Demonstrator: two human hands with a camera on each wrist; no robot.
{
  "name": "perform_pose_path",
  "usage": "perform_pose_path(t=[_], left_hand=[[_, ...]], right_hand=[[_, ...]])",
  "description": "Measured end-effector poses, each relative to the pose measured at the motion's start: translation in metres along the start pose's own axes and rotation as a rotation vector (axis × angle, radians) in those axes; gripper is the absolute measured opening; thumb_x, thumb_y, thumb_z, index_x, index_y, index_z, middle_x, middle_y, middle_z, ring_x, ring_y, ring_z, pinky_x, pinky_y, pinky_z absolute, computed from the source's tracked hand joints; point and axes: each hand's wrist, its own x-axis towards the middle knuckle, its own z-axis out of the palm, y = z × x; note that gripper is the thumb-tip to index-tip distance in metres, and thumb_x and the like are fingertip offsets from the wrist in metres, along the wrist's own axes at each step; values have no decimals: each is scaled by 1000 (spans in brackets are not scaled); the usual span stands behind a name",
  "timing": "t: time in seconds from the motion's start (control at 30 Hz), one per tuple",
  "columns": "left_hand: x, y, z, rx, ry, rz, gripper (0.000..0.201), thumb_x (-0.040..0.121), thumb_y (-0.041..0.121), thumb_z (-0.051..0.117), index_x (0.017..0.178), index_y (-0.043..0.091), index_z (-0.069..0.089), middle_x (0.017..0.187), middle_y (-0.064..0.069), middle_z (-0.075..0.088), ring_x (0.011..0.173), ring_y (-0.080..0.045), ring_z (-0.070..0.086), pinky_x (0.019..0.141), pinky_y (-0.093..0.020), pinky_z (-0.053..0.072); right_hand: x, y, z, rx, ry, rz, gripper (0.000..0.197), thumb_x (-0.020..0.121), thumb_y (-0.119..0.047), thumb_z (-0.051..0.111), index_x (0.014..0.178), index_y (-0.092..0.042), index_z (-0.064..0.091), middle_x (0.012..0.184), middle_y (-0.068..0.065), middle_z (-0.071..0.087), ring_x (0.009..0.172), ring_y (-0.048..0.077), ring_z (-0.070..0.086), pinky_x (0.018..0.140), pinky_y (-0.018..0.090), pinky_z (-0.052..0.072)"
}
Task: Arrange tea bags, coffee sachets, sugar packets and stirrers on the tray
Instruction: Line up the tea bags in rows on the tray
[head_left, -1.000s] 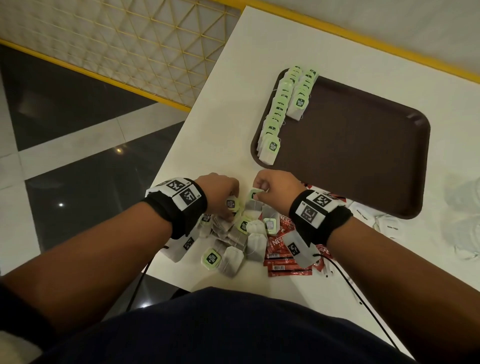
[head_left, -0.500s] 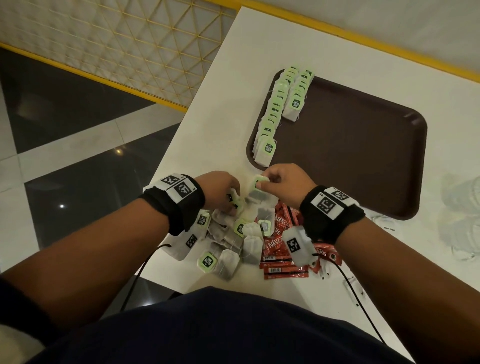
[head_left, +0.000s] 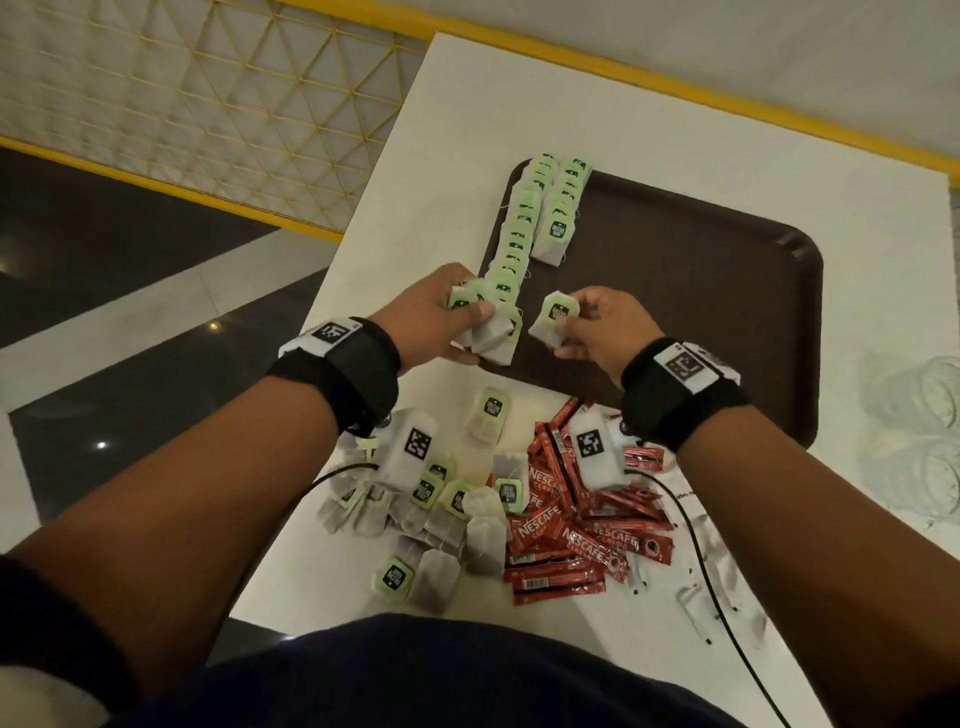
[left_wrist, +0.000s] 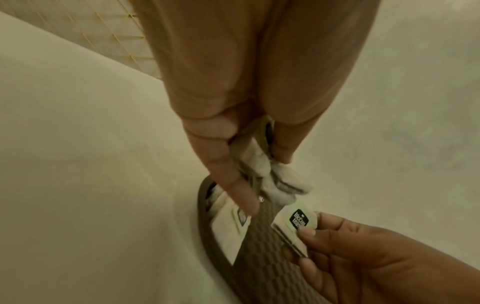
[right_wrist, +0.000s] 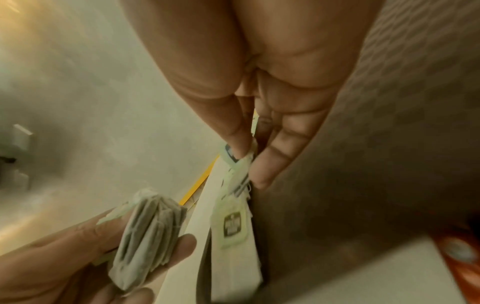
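Note:
My left hand (head_left: 467, 325) grips a bundle of several tea bags (head_left: 491, 338) over the near left corner of the brown tray (head_left: 675, 291). In the left wrist view the bundle (left_wrist: 262, 166) sits between thumb and fingers. My right hand (head_left: 569, 327) pinches one tea bag with a green tag (head_left: 553, 322) just to the right, above the tray. Two rows of tea bags (head_left: 519, 228) lie along the tray's left side. Loose tea bags (head_left: 441, 509) and red coffee sachets (head_left: 582, 525) are heaped on the white table near me.
Clear glasses (head_left: 924, 415) stand on the table to the right of the tray. Small white items (head_left: 696, 603) and a black cable (head_left: 711, 597) lie at the near right. The table's left edge (head_left: 363, 208) drops to a tiled floor.
Both hands rose from the loose pile and moved forward to the tray's near left corner, the left carrying a bundle of tea bags and the right carrying one.

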Motion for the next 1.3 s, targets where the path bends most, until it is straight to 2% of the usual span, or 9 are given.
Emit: perform_pose_path(t=[0.23,0.37,0.5,0.67,0.83,1.03,1.1,1.2,1.3], left_hand=[[43,20,0,-56,90,49,26,96,11,60,118,8,48,103,-5,59,94,-20,64,69,-33,61],[59,24,-2,-64,87,33,31,94,10,61,122,4,50,105,-8,60,93,-21,64,77,-39,61],[69,23,-3,-83,72,-10,29,94,7,58,123,5,51,112,-13,59,98,-24,62,78,-39,60],[77,20,-8,-115,30,-28,23,93,2,52,115,5,53,100,-8,60,91,-21,62,76,-35,60],[82,18,-10,-113,22,-13,24,93,0,54,117,4,54,101,-10,60,89,-19,62,64,-23,58],[87,17,-11,-128,20,-4,32,93,5,60,124,6,53,119,-18,61,106,-29,63,83,-38,59],[88,17,-10,-125,20,9,32,94,7,60,125,7,52,122,-20,61,108,-29,62,85,-40,58],[88,18,-8,-123,33,59,32,94,13,63,123,7,52,118,-19,64,104,-28,65,87,-44,57],[88,20,-5,-101,53,100,35,93,17,66,124,6,53,114,-17,68,104,-29,67,84,-40,59]], right_hand=[[58,-10,-9,42,189,-3,18,89,-1,65,84,-17,58,95,8,67,80,19,67,65,25,58],[77,-11,-6,75,266,41,19,85,-7,73,80,-17,56,82,4,64,69,15,63,60,25,58],[93,-9,-1,74,322,70,18,85,-12,74,79,-17,58,81,5,66,67,16,64,69,32,60],[103,-12,6,-18,372,41,15,86,-25,73,82,-16,61,75,4,68,57,14,63,56,29,55],[108,-15,7,-159,416,38,24,78,-37,76,71,-24,57,76,3,69,70,24,66,70,40,59],[97,-18,7,-198,482,-59,29,84,-45,69,81,-19,57,79,0,64,72,18,60,65,31,48],[87,-23,8,-139,428,-120,31,86,-47,67,80,-18,60,77,-1,64,68,15,61,63,29,50],[64,-33,15,1,226,-185,24,86,-38,72,80,-16,64,73,-1,65,55,4,55,51,16,45],[57,-33,19,29,166,-221,20,83,-26,76,87,-9,68,76,6,67,55,5,56,51,14,45]])
